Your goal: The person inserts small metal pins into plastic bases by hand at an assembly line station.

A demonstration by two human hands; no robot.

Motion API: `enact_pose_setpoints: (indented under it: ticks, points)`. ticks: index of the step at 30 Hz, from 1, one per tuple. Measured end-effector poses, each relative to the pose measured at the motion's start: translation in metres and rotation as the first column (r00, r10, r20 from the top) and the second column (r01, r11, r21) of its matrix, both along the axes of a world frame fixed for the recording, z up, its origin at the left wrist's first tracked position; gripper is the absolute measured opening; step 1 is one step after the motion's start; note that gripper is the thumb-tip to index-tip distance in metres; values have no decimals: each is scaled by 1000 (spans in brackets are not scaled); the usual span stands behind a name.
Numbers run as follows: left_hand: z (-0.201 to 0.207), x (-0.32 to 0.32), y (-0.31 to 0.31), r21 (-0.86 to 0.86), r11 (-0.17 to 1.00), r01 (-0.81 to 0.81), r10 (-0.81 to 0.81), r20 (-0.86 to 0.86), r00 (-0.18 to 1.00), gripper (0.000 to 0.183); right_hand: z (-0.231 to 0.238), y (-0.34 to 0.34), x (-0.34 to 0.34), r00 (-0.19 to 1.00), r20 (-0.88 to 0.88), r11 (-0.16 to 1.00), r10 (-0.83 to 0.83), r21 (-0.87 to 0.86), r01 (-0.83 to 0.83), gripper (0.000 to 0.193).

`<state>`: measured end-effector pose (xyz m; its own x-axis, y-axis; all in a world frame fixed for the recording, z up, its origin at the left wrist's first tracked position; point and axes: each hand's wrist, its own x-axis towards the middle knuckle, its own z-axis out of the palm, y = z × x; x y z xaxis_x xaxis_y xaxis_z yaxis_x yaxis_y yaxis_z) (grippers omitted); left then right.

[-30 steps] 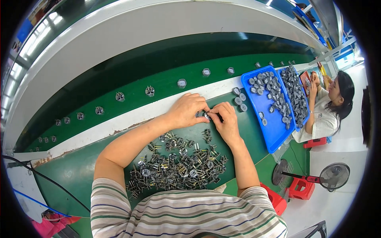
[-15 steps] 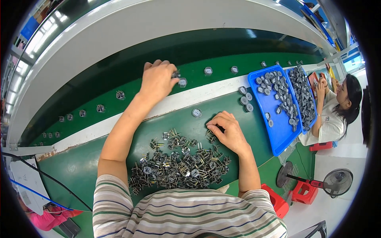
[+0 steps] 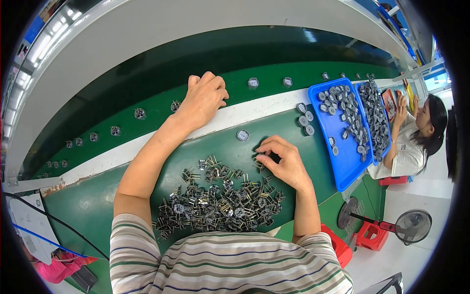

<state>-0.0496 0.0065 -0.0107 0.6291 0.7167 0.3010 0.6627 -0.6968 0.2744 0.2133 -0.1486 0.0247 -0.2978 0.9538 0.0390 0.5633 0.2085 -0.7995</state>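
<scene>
The left hand (image 3: 208,100), fingers curled, is over the white strip (image 3: 264,104) at the green worktop's (image 3: 98,210) far edge; the right hand (image 3: 285,161), fingers bent narrow, nears the dark, metal-pronged parts (image 3: 220,208) heaped along the near edge. I cannot tell whether either holds anything. A grey, rounded plastic housing (image 3: 243,134) lies between them, toward the far edge.

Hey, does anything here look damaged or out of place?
The white strip looks chipped and brownish near its left end, suggesting worn paint. Several grey round pieces sit beside the blue tray, not inside it, though perhaps deliberately.
</scene>
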Motion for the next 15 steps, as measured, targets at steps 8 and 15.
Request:
enact_pose_setpoints:
  ticks: [8, 15]
  points:
    - [3, -5, -5, 83, 995, -55, 55, 3, 998, 34, -13, 6, 2, 968, -58, 969, -244, 34, 247, 11]
    - [18, -4, -9, 92, 996, -20, 20, 6, 1000, 40, -13, 9, 5, 963, -78, 954, -256, 141, 265, 11]
